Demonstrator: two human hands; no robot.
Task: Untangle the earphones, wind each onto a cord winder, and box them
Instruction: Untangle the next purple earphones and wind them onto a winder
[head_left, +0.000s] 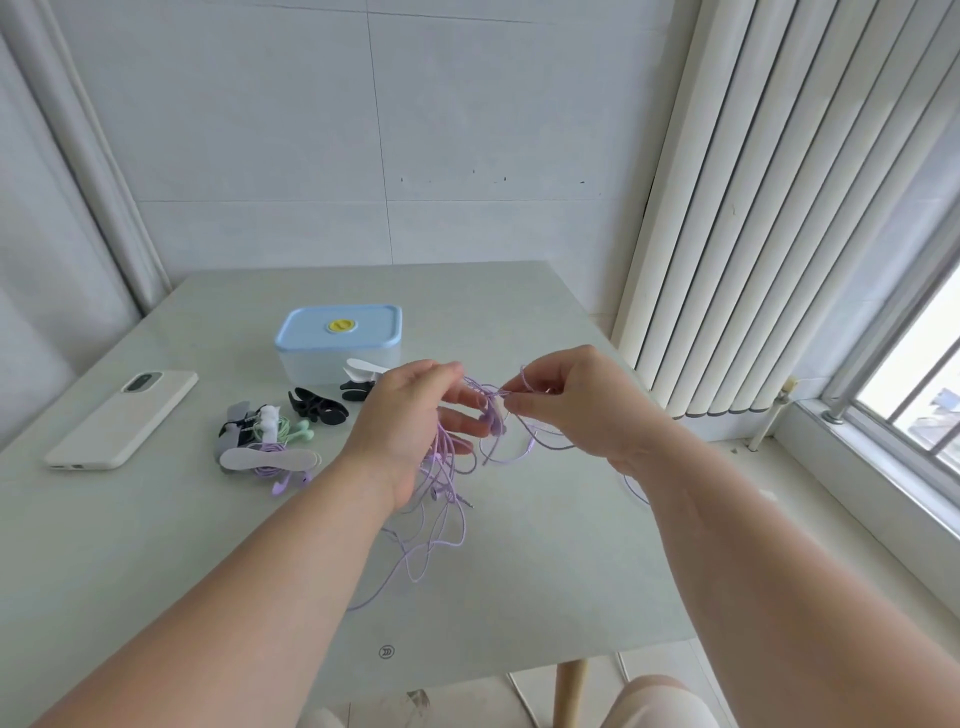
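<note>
Earphones (444, 462), a purple tangle, hang from both hands over the table (519, 597) beneath the grip. Beyond it stands the lidded box (337, 332); left of it lie spare winders (317, 408). The left hand (410, 421) holds the bunch, the right hand (576, 400) pinches one strand. The cord looks light, limp and snag-prone: best taken near a plug or bud and drawn gently.

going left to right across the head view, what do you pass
White phone → wound earphones on winders → left hand → right hand → vertical blinds. Both hands hold the tangled purple cord. The blue-lidded box and black winders overlap others, so they are left out.
</note>
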